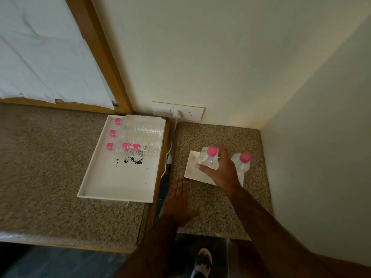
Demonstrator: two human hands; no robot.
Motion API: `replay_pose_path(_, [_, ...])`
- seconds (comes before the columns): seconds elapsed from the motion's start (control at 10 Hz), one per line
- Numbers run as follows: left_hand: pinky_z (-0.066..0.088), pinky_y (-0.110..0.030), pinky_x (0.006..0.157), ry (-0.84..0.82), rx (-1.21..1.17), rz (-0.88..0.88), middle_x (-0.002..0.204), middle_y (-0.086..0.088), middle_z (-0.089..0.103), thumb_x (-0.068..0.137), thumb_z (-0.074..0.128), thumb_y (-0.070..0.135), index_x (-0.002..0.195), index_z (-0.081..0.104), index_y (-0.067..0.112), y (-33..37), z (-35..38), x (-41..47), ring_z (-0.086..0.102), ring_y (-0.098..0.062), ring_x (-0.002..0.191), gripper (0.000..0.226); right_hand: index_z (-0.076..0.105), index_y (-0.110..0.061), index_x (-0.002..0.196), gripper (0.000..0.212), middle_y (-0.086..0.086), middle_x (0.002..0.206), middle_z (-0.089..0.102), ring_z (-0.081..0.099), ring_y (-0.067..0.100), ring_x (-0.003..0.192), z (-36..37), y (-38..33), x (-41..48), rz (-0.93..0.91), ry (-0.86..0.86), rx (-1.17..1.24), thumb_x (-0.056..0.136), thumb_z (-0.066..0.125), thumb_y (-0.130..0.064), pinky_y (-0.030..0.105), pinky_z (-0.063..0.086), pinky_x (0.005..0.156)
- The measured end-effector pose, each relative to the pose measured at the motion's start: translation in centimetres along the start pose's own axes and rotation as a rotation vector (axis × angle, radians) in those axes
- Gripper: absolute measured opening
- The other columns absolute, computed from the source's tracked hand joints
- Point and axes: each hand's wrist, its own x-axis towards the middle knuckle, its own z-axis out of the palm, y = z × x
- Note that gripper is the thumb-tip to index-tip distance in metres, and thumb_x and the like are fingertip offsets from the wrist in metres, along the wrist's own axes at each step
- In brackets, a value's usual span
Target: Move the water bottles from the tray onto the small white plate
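Note:
A white tray point(112, 181) lies on the left counter with three clear pink-capped water bottles on their sides at its far end; the nearest bottle point(134, 148) has a pink label. On the right counter sits the small white plate point(193, 171). A pink-capped bottle point(208, 157) stands upright on it, with my right hand point(220, 169) wrapped around its body. Another upright bottle point(243, 163) stands at the plate's right end. My left hand point(177, 201) rests flat and empty on the counter, in front of the plate.
A wall socket point(180, 113) with a white plug and cord point(168, 155) runs down the gap between the two speckled counters. Walls close off the back and the right side. A wooden frame point(104, 57) rises behind the tray.

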Motion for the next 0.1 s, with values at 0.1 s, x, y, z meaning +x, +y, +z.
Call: replay_pose_path(0.1, [-0.008, -0.045, 0.127, 0.07, -0.04, -0.035, 0.17, -0.017, -0.021, 0.07, 0.022, 0.103, 0.159, -0.02, 0.005, 0.42, -2.2, -0.43, -0.02, -0.031, 0.157, 0.139, 0.007, -0.029, 0.158, 0.122, -0.002, 0.166, 0.021, 0.024, 0.011, 0.147, -1.13, -1.74, -0.68, -0.13, 0.029, -0.068, 0.068, 0.081, -0.062, 0.03, 0.027, 0.112])
